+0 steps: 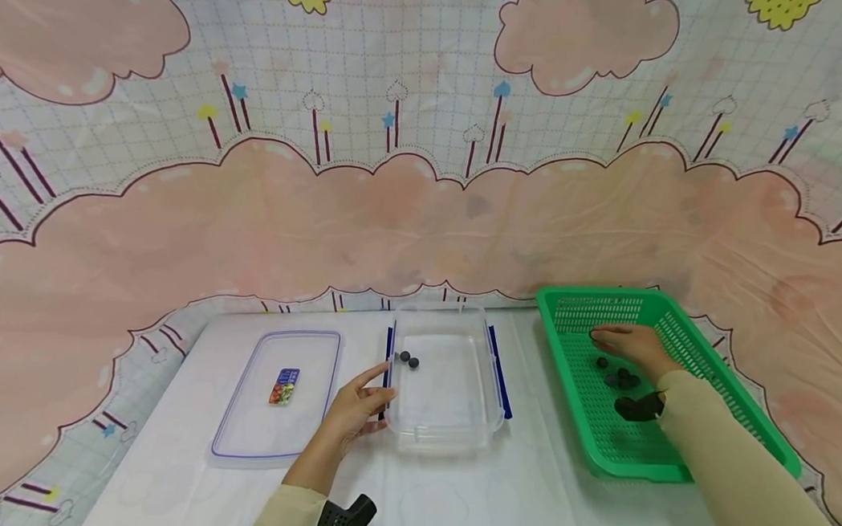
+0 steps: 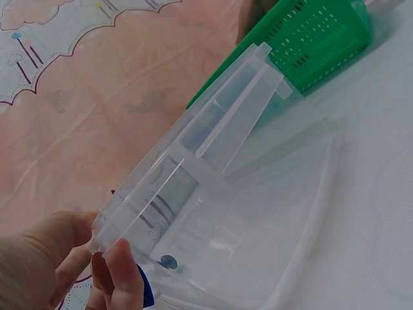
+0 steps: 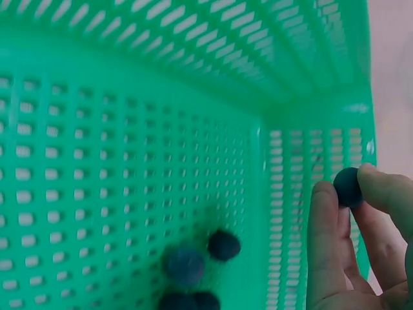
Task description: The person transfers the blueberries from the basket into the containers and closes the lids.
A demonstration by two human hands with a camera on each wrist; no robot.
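Dark blue ball (image 3: 348, 186), small and round, pinched at fingertips inside the green basket (image 1: 718, 370) at the tabletop's right edge. Clear plastic container (image 1: 448, 409), lid off, upright mid-tabletop, two dark balls (image 1: 409, 360) near its far left corner.

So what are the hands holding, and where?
The right hand pinches a dark ball between fingertips. The left hand grips the clear container at its side rim.

The lid's label (image 1: 284, 386) is too small to read. In the right wrist view, the basket's (image 3: 129, 97) lowest balls (image 3: 188, 301) are blurred and cut off, perhaps two.
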